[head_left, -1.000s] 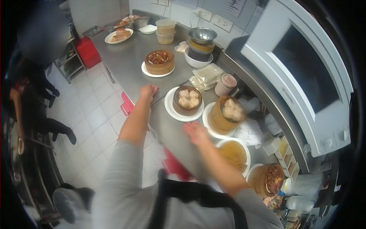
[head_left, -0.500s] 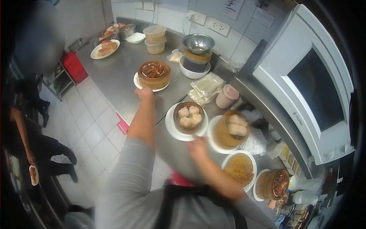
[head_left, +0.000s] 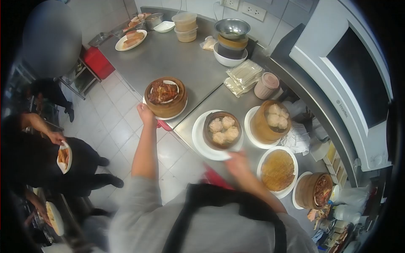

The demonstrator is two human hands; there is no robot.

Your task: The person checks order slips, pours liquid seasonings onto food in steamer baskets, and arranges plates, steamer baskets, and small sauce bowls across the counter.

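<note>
My left hand (head_left: 145, 113) grips the rim of a white plate (head_left: 182, 115), and on it stands a steamer (head_left: 173, 109) of dark, glazed meat (head_left: 162, 92). These are at the left edge of the metal table (head_left: 198, 69); whether the plate is lifted clear of it, I cannot tell. My right hand (head_left: 237, 163) is blurred, its fingers at the near rim of a second plate (head_left: 199, 145), which bears a dark steamer (head_left: 207, 141) holding four dumplings (head_left: 219, 138); I cannot tell if it grasps that rim or only touches it. Just to the right stands a tall steamer (head_left: 259, 126) of pale dumplings. Nearer me, flat yellow-brown food (head_left: 277, 168) lies on a third plate (head_left: 282, 196), with another steamer (head_left: 304, 192) farther right. Tubs (head_left: 185, 27) and a stack of bowls (head_left: 231, 52) stand at the far side. On the left, a co-worker's hand (head_left: 57, 137) holds a dish (head_left: 66, 166).
</note>
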